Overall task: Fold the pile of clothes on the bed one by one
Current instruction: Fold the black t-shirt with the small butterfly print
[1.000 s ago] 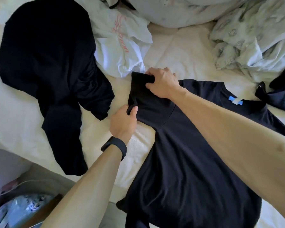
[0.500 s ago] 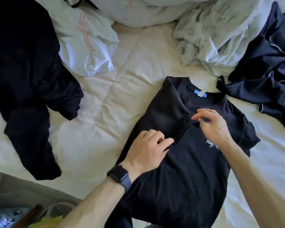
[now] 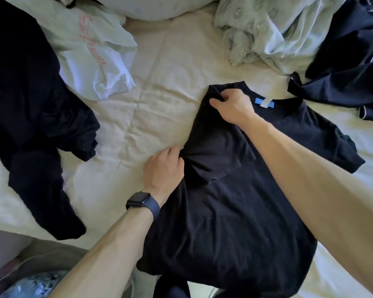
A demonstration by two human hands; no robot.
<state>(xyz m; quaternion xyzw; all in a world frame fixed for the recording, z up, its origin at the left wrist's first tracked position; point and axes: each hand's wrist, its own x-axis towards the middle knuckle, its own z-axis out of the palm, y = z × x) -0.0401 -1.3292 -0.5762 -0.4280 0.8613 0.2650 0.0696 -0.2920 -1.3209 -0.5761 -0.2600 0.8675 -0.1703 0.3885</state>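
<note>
Nearest, the black T-shirt [image 3: 235, 211] lies flat on the bed [image 3: 159, 117], hem at the mattress edge, left sleeve folded in over the chest. Midway along that folded side the left hand [image 3: 163, 168] curls its fingers round the cloth, and farther up the right hand [image 3: 233, 104] pinches the shoulder corner beside the collar. Bare sheet lies open between the fold and a black garment [image 3: 30, 104] at left; beyond sit a white top [image 3: 99, 61] and a navy garment [image 3: 353, 61]
</note>
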